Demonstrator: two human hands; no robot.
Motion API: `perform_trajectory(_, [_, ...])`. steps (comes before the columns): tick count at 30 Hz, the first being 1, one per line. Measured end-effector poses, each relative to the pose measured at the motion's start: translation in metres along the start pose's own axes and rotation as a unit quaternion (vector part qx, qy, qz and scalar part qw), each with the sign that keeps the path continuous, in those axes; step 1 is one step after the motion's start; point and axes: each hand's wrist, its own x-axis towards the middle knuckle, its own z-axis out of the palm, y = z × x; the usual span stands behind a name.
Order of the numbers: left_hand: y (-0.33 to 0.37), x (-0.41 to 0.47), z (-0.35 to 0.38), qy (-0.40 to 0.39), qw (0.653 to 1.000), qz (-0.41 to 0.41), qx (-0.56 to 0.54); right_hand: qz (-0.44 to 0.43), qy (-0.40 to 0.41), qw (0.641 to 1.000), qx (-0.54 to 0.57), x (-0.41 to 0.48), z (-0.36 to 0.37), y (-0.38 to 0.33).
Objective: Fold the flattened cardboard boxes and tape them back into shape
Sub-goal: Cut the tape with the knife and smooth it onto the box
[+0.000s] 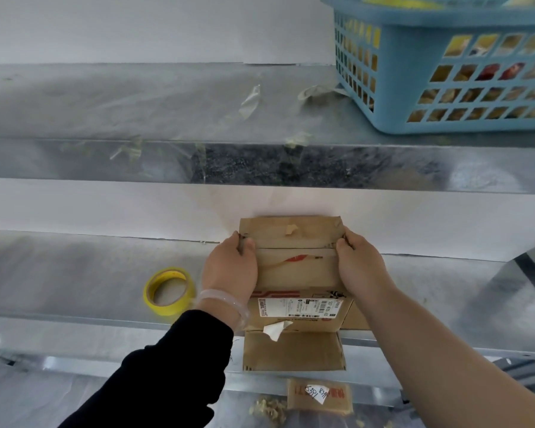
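Observation:
A small brown cardboard box (295, 274) with a white shipping label lies on the metal shelf (74, 273), its far flap standing up against the white wall and its near flap hanging over the shelf edge. My left hand (230, 268) grips the box's left side, thumb at the flap fold. On the right side, my right hand (359, 265) grips the box the same way. A roll of yellow tape (169, 291) lies flat on the shelf, just left of my left wrist.
A blue plastic basket (445, 66) with goods stands on the upper shelf at top right. Scraps of old tape (250, 101) cling to that shelf. Below the shelf edge lies another cardboard piece (318, 395) with a white tag.

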Motion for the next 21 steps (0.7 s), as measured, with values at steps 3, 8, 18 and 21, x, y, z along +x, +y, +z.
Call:
perform_trajectory(3, [-0.003,-0.005,0.001,-0.024,0.998,-0.013,-0.048,0.048,-0.048,0.997,0.035,-0.001,-0.001,0.008])
perform_trajectory(8, [-0.004,-0.005,0.001,-0.093,0.983,-0.051,-0.149,0.048,-0.091,0.994,0.035,-0.001,0.000,0.004])
perform_trajectory(18, [-0.005,-0.011,0.000,-0.027,0.990,0.030,-0.137,-0.037,-0.029,0.999,0.001,-0.003,-0.002,0.012])
perform_trajectory(21, [-0.006,-0.019,-0.010,0.022,0.950,0.311,0.033,-0.287,0.037,0.946,-0.149,-0.018,-0.009,0.013])
